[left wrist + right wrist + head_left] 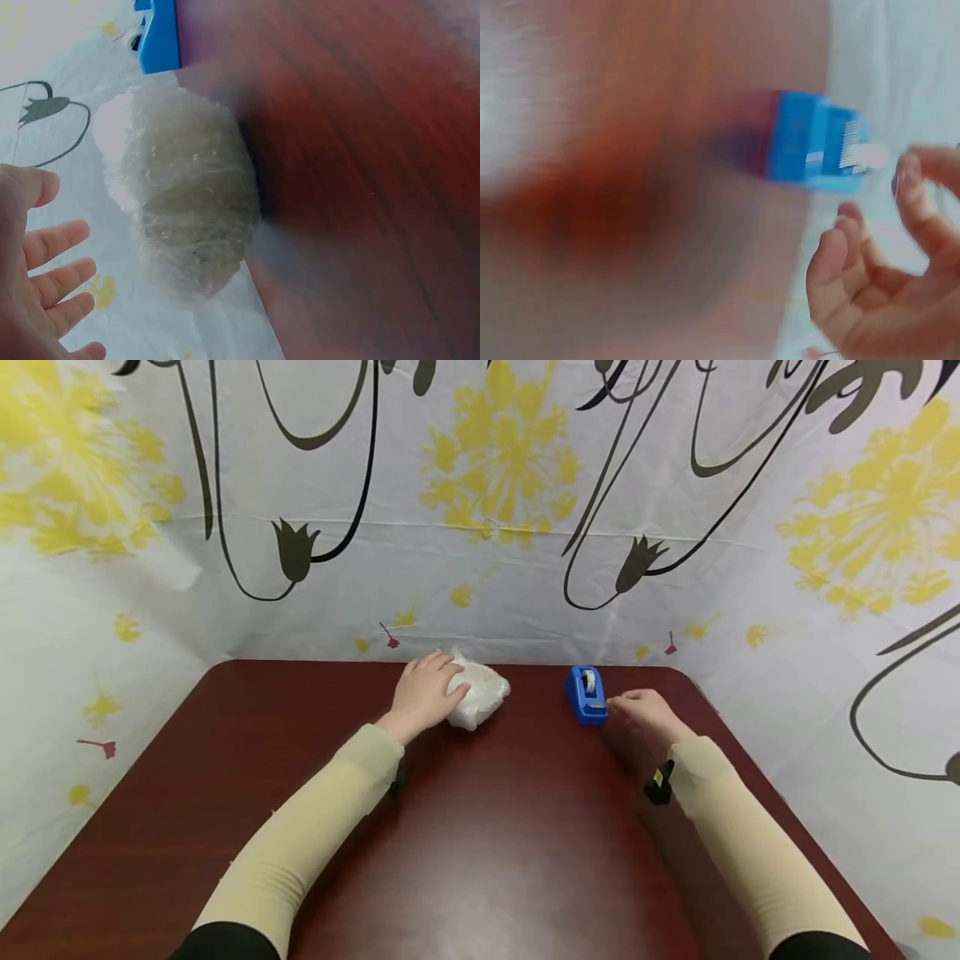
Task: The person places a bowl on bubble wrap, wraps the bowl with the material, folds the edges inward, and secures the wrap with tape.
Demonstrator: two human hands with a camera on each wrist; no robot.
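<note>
A bundle in clear bubble wrap [480, 695] lies near the table's far edge; what is inside is blurred by the plastic. Beside it, at its left, is my left hand [427, 689], fingers spread; the left wrist view shows this hand [52, 262] with a gap between it and the wrapped bundle [191, 195]. To the right stands a blue tape dispenser [587, 695] with a roll in it. Close by its right side, my right hand [647, 710] pinches a small shiny clear piece, apparently tape [898, 184], between thumb and forefinger. The dispenser's toothed cutter [850, 144] faces this hand.
The dark red-brown table [480, 860] has rounded far corners. Right behind it hangs a white cloth [480, 585] with yellow flowers and dark stems, which also closes off both sides.
</note>
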